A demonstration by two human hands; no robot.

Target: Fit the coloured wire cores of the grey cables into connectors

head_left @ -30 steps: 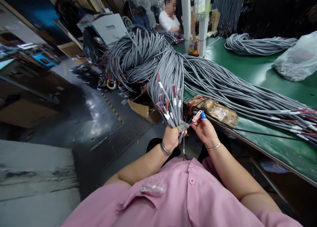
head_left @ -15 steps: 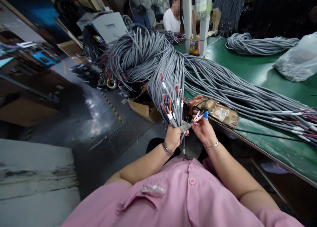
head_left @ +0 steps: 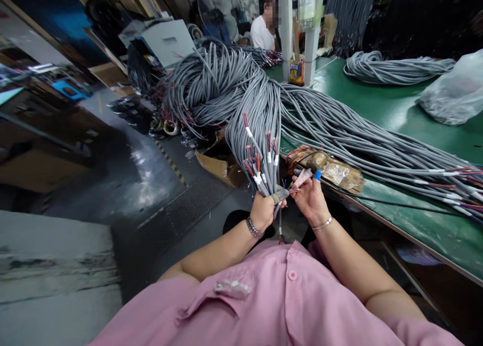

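My left hand is wrapped round a bundle of grey multi-core cables. Their stripped ends point up and away, showing white sleeves and thin coloured wires. One cable end bends across my left hand towards the right, its fine wires fanned out. Close beside those wires is my right hand, with a blue cover on one fingertip. Its fingers are closed on a small pale pink piece; blur hides exactly what it is. Whether the right fingers also pinch the wires, I cannot tell.
A large heap of grey cables lies ahead, with more cables running right along the green table. A taped wooden block rests at the table edge. An open cardboard box stands below; a person sits behind.
My right hand has shifted slightly and turned. The pale pink piece in it now shows a broader face, and the blue-covered fingertip sits a little further right. My left hand still grips the cables.
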